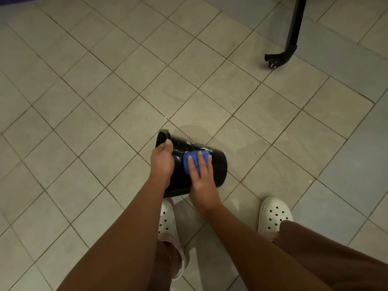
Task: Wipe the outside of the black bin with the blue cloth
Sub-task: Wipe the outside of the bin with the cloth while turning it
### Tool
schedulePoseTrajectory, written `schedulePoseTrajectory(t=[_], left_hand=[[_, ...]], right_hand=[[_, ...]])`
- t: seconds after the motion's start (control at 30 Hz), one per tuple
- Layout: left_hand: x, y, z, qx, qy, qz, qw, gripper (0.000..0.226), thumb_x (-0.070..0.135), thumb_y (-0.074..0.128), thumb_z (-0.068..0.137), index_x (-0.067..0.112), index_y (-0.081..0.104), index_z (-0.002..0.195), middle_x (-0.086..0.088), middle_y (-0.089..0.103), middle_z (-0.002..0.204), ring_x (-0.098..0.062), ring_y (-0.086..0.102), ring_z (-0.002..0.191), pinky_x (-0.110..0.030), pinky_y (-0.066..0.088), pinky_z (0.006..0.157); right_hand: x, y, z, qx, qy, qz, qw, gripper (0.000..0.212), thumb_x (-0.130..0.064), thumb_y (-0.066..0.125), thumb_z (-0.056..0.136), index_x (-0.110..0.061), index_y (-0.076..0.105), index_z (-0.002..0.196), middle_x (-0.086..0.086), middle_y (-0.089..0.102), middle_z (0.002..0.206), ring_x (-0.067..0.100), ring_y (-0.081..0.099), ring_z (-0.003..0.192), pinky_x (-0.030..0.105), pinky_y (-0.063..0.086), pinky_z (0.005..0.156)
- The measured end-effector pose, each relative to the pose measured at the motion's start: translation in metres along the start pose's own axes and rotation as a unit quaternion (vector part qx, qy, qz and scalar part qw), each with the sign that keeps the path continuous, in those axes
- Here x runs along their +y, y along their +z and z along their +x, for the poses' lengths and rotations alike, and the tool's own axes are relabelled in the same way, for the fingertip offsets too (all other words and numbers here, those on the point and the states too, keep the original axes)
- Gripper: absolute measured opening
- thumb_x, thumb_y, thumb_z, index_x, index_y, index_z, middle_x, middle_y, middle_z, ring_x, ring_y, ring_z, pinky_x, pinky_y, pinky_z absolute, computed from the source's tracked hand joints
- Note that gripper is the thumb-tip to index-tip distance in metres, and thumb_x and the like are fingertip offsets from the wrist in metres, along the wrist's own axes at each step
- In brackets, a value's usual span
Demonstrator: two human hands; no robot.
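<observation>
While the left hand [162, 159] grips the rim of the bin [218, 164], tipped on its side on the floor [126, 80], white smears along its upper wall suggest the wiping is only partway done. The cloth [186, 165] sits mid-wall, pressed flat under the right hand [202, 175], fingers nearly straight.

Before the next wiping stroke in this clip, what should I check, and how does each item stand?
1. Left hand grips the black bin at its rim: ok.
2. Right hand presses the blue cloth on the bin's outer wall: ok.
3. Bin tipped on its side, wall reachable: ok.
4. White smears on the wall wiped off: not ok.
5. Bin's hidden underside clean: cannot tell.
</observation>
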State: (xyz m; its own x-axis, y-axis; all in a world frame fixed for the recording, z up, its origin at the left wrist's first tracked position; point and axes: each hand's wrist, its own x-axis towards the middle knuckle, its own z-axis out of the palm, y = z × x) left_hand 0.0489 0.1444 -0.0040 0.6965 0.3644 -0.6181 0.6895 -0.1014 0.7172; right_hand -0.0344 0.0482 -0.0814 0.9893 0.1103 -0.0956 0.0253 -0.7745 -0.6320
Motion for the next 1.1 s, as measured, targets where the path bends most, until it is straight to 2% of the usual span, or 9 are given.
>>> schedulePoseTrajectory(t=[0.1, 0.17, 0.27, 0.4, 0.53, 0.73, 0.9, 1.03, 1.1], left_hand=[[0.001, 0.001, -0.002, -0.005, -0.023, -0.029, 0.999, 0.035, 0.032, 0.041, 0.106, 0.012, 0.067, 0.094, -0.010, 0.068, 0.093, -0.026, 0.064, 0.088, -0.037, 0.052, 0.074], [0.004, 0.001, -0.005, -0.006, -0.033, -0.044, 0.998, 0.034, 0.032, 0.042, 0.106, 0.010, 0.067, 0.104, -0.011, 0.067, 0.095, -0.026, 0.064, 0.088, -0.033, 0.048, 0.067], [0.006, 0.002, -0.006, -0.019, -0.040, -0.050, 0.998, 0.034, 0.032, 0.044, 0.104, 0.008, 0.067, 0.109, -0.015, 0.068, 0.101, -0.031, 0.065, 0.093, -0.037, 0.051, 0.071], [0.007, 0.003, -0.005, -0.021, -0.046, -0.057, 0.997, 0.034, 0.030, 0.045, 0.104, 0.008, 0.069, 0.094, -0.014, 0.070, 0.092, -0.033, 0.067, 0.091, -0.041, 0.055, 0.079], [0.003, -0.001, -0.002, -0.035, -0.053, -0.053, 0.997, 0.038, 0.031, 0.046, 0.103, 0.002, 0.071, 0.102, -0.021, 0.073, 0.101, -0.038, 0.070, 0.100, -0.051, 0.054, 0.095], [0.004, 0.004, -0.005, -0.046, -0.036, -0.056, 0.997, 0.037, 0.030, 0.040, 0.106, 0.009, 0.070, 0.106, -0.014, 0.073, 0.104, -0.030, 0.069, 0.102, -0.043, 0.055, 0.092], [0.003, 0.000, -0.003, -0.035, -0.067, -0.068, 0.995, 0.037, 0.037, 0.041, 0.104, 0.011, 0.067, 0.109, -0.017, 0.072, 0.109, -0.033, 0.069, 0.104, -0.052, 0.051, 0.100], [0.002, 0.000, -0.001, -0.041, -0.080, -0.081, 0.993, 0.042, 0.038, 0.043, 0.103, 0.005, 0.067, 0.111, -0.022, 0.071, 0.110, -0.036, 0.070, 0.103, -0.052, 0.052, 0.099], [0.004, 0.001, -0.002, -0.050, -0.075, -0.085, 0.992, 0.041, 0.035, 0.043, 0.104, 0.003, 0.068, 0.110, -0.021, 0.072, 0.109, -0.035, 0.070, 0.103, -0.048, 0.055, 0.095]], right_hand=[[0.002, -0.014, 0.021, -0.040, 0.013, 0.034, 0.999, 0.081, -0.002, 0.054, 0.087, -0.021, 0.006, 0.149, 0.010, 0.000, 0.157, 0.033, -0.012, 0.142, 0.046, 0.002, 0.114], [0.004, -0.017, 0.025, -0.038, 0.070, 0.057, 0.995, 0.077, -0.005, 0.051, 0.090, -0.022, 0.004, 0.149, 0.008, -0.004, 0.157, 0.030, -0.013, 0.142, 0.042, 0.001, 0.115], [0.005, -0.014, 0.017, -0.015, 0.135, 0.053, 0.989, 0.077, -0.007, 0.052, 0.090, -0.016, 0.003, 0.149, 0.012, -0.004, 0.156, 0.034, -0.009, 0.143, 0.044, 0.005, 0.115], [-0.005, 0.001, -0.008, 0.021, 0.046, 0.010, 0.999, 0.088, 0.007, 0.064, 0.074, -0.012, 0.019, 0.147, 0.018, 0.013, 0.154, 0.044, 0.009, 0.139, 0.052, 0.014, 0.104], [-0.014, 0.001, 0.003, 0.010, -0.037, 0.005, 0.999, 0.085, 0.000, 0.062, 0.080, -0.019, 0.015, 0.149, 0.013, 0.007, 0.156, 0.041, -0.002, 0.141, 0.058, 0.014, 0.111], [-0.018, -0.018, 0.034, -0.017, 0.043, 0.075, 0.996, 0.080, -0.001, 0.053, 0.086, -0.027, 0.009, 0.149, 0.004, -0.003, 0.157, 0.029, -0.013, 0.143, 0.046, 0.004, 0.117], [-0.003, 0.006, -0.012, -0.007, -0.042, 0.010, 0.999, 0.090, 0.004, 0.064, 0.076, -0.025, 0.017, 0.148, 0.008, 0.006, 0.156, 0.039, 0.002, 0.142, 0.055, 0.013, 0.108], [-0.006, 0.001, -0.001, -0.003, -0.053, 0.010, 0.999, 0.087, -0.003, 0.065, 0.079, -0.024, 0.016, 0.148, 0.009, 0.007, 0.156, 0.037, -0.003, 0.143, 0.061, 0.022, 0.109], [-0.014, -0.009, 0.019, -0.023, -0.024, 0.020, 0.999, 0.085, -0.007, 0.061, 0.084, -0.028, 0.009, 0.148, 0.006, -0.002, 0.157, 0.033, -0.013, 0.142, 0.057, 0.017, 0.113]])
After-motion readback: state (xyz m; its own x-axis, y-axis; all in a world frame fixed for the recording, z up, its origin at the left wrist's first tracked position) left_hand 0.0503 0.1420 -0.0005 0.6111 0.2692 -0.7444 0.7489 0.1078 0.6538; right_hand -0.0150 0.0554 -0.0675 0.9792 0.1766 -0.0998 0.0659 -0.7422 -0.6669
